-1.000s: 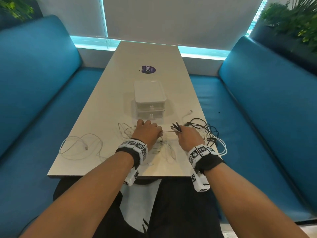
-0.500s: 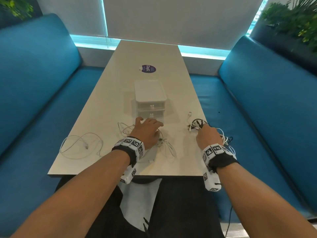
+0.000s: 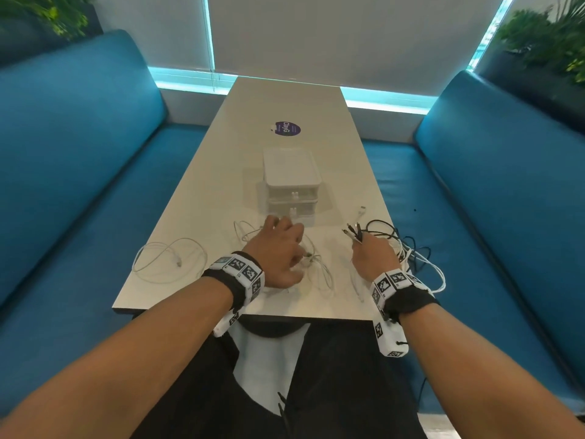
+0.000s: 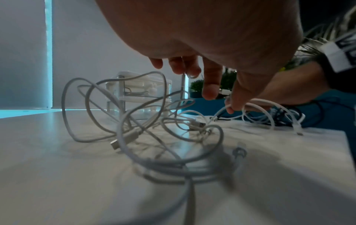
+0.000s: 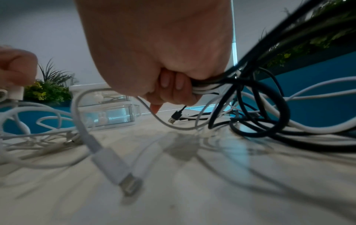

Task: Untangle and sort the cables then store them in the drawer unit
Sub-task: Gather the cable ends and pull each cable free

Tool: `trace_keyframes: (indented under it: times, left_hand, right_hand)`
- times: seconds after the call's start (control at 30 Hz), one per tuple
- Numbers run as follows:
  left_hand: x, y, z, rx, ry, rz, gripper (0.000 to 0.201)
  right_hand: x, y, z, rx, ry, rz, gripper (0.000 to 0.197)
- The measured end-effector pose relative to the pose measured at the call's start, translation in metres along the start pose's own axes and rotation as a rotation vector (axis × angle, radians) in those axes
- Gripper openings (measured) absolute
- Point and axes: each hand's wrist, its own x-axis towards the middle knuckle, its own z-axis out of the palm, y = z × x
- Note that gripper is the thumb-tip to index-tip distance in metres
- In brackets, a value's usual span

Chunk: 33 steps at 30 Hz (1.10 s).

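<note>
A clear two-drawer unit (image 3: 291,175) stands mid-table with both drawers closed. My left hand (image 3: 278,248) rests on a tangle of white cables (image 3: 319,267) just in front of it. In the left wrist view its fingers (image 4: 210,85) hang spread and fairly straight over the tangle (image 4: 146,121), and one thin strand runs up between them. My right hand (image 3: 373,258) grips a bundle of black and white cables (image 5: 212,86). Their plug ends (image 3: 353,232) stick out past the fist. The rest of the bundle (image 3: 408,248) trails off the table's right edge.
A separate white cable (image 3: 167,258) lies looped at the near left of the table (image 3: 221,185). Another white lead with its plug (image 5: 115,167) lies between my hands. A purple sticker (image 3: 286,128) sits behind the unit. Blue benches flank both sides.
My right hand swung out to the table's right edge with the bundle, then came back toward the middle. My left hand stayed on the white tangle.
</note>
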Motion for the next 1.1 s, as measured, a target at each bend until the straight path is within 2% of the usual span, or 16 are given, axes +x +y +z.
trace_keyframes:
  times: [0.2, 0.4, 0.53, 0.73, 0.8, 0.87, 1.0, 1.1]
  left_hand:
    - [-0.011, 0.01, 0.006, 0.044, -0.173, 0.114, 0.034]
    - [-0.009, 0.014, 0.01, -0.046, -0.221, 0.062, 0.028]
    - [-0.005, 0.014, 0.007, -0.116, -0.163, 0.007, 0.029]
    - [0.015, 0.008, -0.008, -0.302, 0.153, -0.154, 0.025]
    - [0.022, 0.007, -0.015, -0.499, 0.214, -0.206, 0.021]
    - [0.027, 0.006, -0.019, -0.636, 0.215, -0.245, 0.017]
    - [0.029, 0.012, -0.011, -0.625, 0.108, -0.295, 0.008]
    - [0.027, 0.017, -0.002, -0.701, 0.047, -0.325, 0.012]
  right_hand:
    - [-0.006, -0.011, -0.002, 0.014, -0.02, -0.002, 0.028]
    - [-0.008, -0.017, -0.002, 0.061, -0.049, -0.026, 0.031]
    - [-0.008, -0.02, -0.001, 0.075, -0.043, -0.056, 0.032]
    - [-0.011, -0.027, -0.007, 0.104, 0.019, -0.094, 0.033]
    - [-0.011, -0.028, -0.01, 0.133, 0.038, -0.109, 0.032]
    - [-0.011, -0.031, -0.013, 0.182, 0.049, -0.106, 0.031]
    - [-0.011, -0.033, -0.012, 0.286, 0.039, -0.125, 0.024]
    - [-0.012, -0.036, -0.011, 0.337, -0.005, -0.128, 0.026]
